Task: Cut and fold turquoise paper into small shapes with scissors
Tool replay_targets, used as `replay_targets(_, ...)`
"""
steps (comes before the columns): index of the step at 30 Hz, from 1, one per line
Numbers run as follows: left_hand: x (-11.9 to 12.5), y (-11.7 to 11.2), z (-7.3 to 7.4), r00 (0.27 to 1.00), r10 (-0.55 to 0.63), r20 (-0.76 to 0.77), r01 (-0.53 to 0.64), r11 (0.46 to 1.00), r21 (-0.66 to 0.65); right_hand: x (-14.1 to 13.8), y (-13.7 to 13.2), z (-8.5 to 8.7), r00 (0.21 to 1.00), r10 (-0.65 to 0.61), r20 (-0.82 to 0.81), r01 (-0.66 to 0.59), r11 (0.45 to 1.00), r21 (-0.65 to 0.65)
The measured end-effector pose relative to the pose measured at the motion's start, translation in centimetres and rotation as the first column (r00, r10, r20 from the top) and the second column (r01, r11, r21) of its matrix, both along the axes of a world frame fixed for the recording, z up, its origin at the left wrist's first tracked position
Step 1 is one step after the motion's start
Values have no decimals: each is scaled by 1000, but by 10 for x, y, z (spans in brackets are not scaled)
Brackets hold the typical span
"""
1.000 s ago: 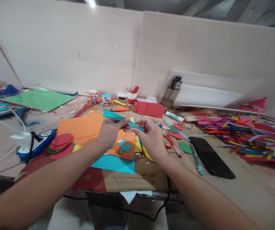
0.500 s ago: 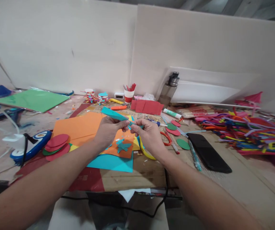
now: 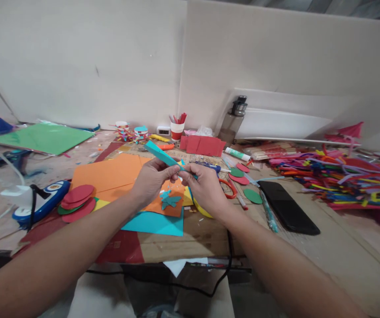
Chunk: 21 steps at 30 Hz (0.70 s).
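Between both hands I hold a narrow folded strip of turquoise paper, raised above the table and slanting down to the right. My left hand pinches it with thumb and fingers near its middle. My right hand is closed on the lower right end, with the thumbs close together. Below them, turquoise cut-out pieces lie on an orange sheet. A turquoise sheet sticks out underneath. Beside my right hand are scissors with an orange-red handle loop, partly hidden by the hand.
Red and green paper circles sit left, near a blue-and-white device. To the right are a black phone, a glue stick and a pile of pipe cleaners. Behind stand a cup and a bottle.
The turquoise strip has tilted more steeply, its free end shifting slightly right and up. Both hands keep their hold on it, and the view has shifted a little.
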<state>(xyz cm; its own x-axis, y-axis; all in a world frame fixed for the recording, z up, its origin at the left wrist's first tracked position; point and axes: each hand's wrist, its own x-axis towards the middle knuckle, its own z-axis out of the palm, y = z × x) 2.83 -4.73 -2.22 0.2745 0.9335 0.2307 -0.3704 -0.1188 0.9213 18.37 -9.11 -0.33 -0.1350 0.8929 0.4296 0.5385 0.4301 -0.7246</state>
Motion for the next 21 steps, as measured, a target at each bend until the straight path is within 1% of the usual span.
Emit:
replay_targets(1, -2, 2, 1, 999, -47, 1, 47, 999, 13, 1, 1, 1, 996, 53, -68, -58, 995, -78)
replay_targets(3, -5, 6, 3, 994, -112, -16, 112, 992, 55, 4, 2, 3, 973, 123, -194, -165, 963, -215)
replay_targets(4, -7, 8, 4, 992, -120, -26, 121, 990, 73, 4, 3, 4, 962, 128, -242, -188, 950, -248)
replay_targets(5, -8, 10, 4, 992, -118, -35, 120, 989, 91, 4, 3, 4, 953, 118, -279, -190, 950, -249)
replay_targets(6, -10, 11, 4, 994, -104, -40, 108, 988, 107, 4, 3, 4, 946, 97, -310, -172, 960, -223)
replay_targets(8, -11, 13, 3, 997, -65, -39, 69, 989, 133, 3, 1, 2, 936, 48, -348, -97, 988, -124)
replay_targets(11, -10, 13, 1, 1000, -2, -4, 3, 989, 150, 1, 0, -1, 948, 5, -319, 7, 999, 36)
replay_targets(13, -9, 12, 0, 1000, 24, 12, -26, 988, 152, 0, 0, -3, 958, -12, -288, 45, 993, 107)
replay_targets(18, -7, 9, -1, 1000, 17, 14, -19, 989, 147, 1, 1, -4, 984, -40, -173, 71, 981, 179)
replay_targets(19, -7, 9, -1, 1000, 17, 14, -19, 989, 144, 2, 1, -3, 989, -55, -136, 85, 972, 221)
replay_targets(21, -6, 8, -1, 1000, 29, -1, -29, 991, 131, 2, 0, -2, 991, -123, -55, 134, 932, 335)
